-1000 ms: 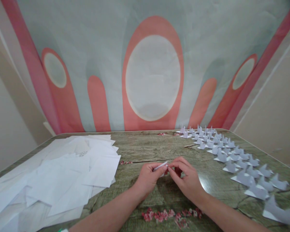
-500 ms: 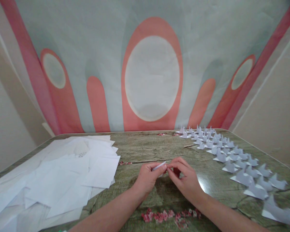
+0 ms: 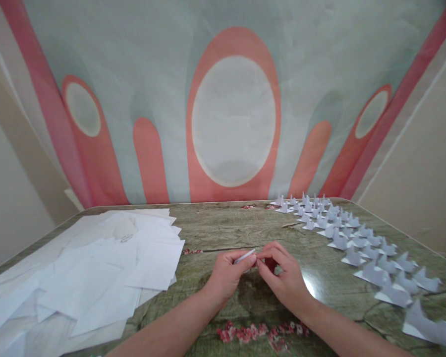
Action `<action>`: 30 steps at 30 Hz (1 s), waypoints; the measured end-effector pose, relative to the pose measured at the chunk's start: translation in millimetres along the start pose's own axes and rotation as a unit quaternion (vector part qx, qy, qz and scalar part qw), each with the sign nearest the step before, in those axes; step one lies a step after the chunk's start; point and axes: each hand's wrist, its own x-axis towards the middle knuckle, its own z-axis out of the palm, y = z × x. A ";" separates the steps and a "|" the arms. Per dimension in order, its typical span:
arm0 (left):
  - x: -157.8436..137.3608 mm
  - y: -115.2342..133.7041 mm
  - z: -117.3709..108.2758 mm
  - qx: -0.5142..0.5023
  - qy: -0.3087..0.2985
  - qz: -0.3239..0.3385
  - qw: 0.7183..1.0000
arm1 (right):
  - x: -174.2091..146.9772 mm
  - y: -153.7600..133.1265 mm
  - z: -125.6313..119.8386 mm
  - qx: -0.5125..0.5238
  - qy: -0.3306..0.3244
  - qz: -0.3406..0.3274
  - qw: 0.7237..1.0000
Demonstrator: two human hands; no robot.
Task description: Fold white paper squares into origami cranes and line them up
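Head view: folded paper (image 3: pixel 244 256) barely shifted.

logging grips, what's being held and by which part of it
White paper, pinched below its upper edge between thumb and fingers of the left hand. The right hand has fingertips near the paper's right end; whether they grip it cannot be told.

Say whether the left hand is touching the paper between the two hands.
Touching. The head view shows the left hand gripping the paper, whose white edge sticks out between thumb and fingers.
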 end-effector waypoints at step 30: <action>1.1 -2.3 -0.9 -0.022 0.013 -0.021 0.999 | -4.1 3.7 3.1 -0.047 0.008 0.000 0.999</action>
